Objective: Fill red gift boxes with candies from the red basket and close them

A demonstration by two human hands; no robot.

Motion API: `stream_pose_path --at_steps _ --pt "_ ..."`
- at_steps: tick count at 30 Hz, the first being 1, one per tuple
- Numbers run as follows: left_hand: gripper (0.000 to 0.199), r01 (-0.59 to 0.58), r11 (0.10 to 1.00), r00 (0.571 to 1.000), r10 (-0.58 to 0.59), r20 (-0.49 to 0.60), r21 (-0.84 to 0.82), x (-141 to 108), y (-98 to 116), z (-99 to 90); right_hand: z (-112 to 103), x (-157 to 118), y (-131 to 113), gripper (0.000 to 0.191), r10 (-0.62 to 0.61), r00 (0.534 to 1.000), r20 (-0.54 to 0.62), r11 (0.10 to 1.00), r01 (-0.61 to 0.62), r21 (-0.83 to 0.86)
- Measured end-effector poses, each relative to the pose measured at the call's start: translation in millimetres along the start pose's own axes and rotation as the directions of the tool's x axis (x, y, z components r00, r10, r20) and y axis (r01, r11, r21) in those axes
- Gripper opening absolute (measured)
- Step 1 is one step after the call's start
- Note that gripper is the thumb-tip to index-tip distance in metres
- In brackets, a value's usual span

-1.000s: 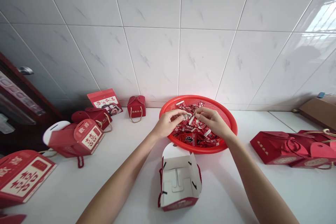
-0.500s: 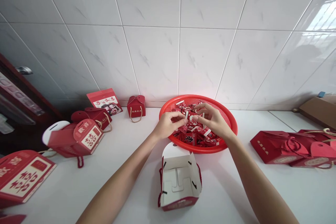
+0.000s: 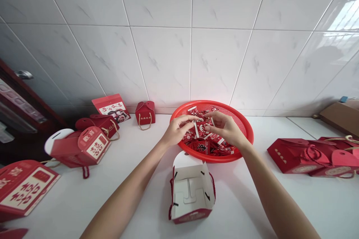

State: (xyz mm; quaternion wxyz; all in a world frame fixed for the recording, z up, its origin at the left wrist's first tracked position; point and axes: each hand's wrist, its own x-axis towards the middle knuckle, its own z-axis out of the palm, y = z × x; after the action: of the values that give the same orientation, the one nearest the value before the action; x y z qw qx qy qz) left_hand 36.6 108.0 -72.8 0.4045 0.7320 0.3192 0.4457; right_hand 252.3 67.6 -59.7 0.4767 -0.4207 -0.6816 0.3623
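A red oval plastic basket holds a heap of small red wrapped candies. Over the left part of the heap is my left hand, its thumb and fingers apart. My right hand hovers opposite it, also with fingers spread. Between the two sets of fingertips lies a red candy packet with white edges; neither hand clearly grips it. Directly in front of the basket stands an opened red gift box with a white inside, its flaps up and nothing in it.
Closed red gift boxes stand at the left and right. A small red box and a printed red card bag stand near the tiled wall. A brown carton lies at the far right.
My fingers have shifted slightly over the candies, and the packet between them now shows more fully. The basket and boxes have stayed in place.
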Motion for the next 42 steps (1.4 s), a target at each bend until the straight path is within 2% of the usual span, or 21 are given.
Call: stream_pose_path --at_steps 7,10,12,13,15,18,22,25,28,32,35,38,42 --pt "0.032 0.008 1.000 0.999 -0.009 0.037 0.010 -1 -3 0.2 7 1 3 0.045 0.008 0.999 -0.036 0.999 -0.007 0.038" --pt "0.028 -0.016 0.999 0.999 0.015 -0.038 -0.045 -1 -5 0.5 0 1 1 0.039 -0.001 0.995 -0.100 1.000 0.003 0.018" --pt "0.034 -0.015 0.997 0.994 0.007 -0.106 -0.072 -1 -7 0.3 -10 1 0 0.033 -0.003 0.993 -0.116 0.998 -0.004 -0.056" --pt "0.040 -0.010 0.997 0.991 0.000 -0.131 -0.078 -1 -8 0.2 -16 0 0 0.031 0.007 0.996 -0.084 0.993 -0.016 -0.113" --pt "0.054 0.003 0.997 0.989 -0.015 -0.150 -0.078 -2 -9 0.1 -26 -2 2 0.026 0.061 0.997 0.055 0.966 -0.045 -0.255" --pt "0.062 0.024 0.997 0.988 -0.035 -0.147 -0.079 -2 -10 -0.1 -33 -5 7 0.027 0.200 0.948 0.247 0.884 -0.066 -0.462" --pt "0.060 0.029 0.995 0.988 -0.042 -0.147 -0.090 -2 -10 -0.7 -29 -6 12 0.030 0.287 0.900 0.328 0.820 -0.054 -0.569" --pt "0.061 0.030 0.995 0.989 -0.043 -0.143 -0.097 -2 -10 -0.7 -27 -4 12 0.038 0.270 0.912 0.309 0.807 -0.039 -0.589" --pt "0.061 0.038 0.991 0.985 -0.058 -0.164 -0.125 -2 -9 0.3 -32 -2 16 0.046 0.239 0.947 0.215 0.743 -0.036 -0.668" --pt "0.060 0.044 0.975 0.961 -0.101 -0.258 -0.218 0 -10 1.5 -43 0 27 0.051 0.164 0.985 0.048 0.693 -0.081 -0.716" --pt "0.059 0.024 0.950 0.927 -0.137 -0.349 -0.310 3 -12 0.5 -49 0 29 0.043 0.082 0.997 -0.013 0.700 -0.067 -0.711" --pt "0.057 0.002 0.914 0.911 -0.169 -0.376 -0.405 6 -15 -1.6 -47 -1 22 0.030 0.062 0.998 0.008 0.739 -0.040 -0.673" --pt "0.055 -0.006 0.889 0.913 -0.182 -0.366 -0.457 8 -17 -3.3 -27 -2 10 0.019 0.085 0.982 0.166 0.835 0.021 -0.551"
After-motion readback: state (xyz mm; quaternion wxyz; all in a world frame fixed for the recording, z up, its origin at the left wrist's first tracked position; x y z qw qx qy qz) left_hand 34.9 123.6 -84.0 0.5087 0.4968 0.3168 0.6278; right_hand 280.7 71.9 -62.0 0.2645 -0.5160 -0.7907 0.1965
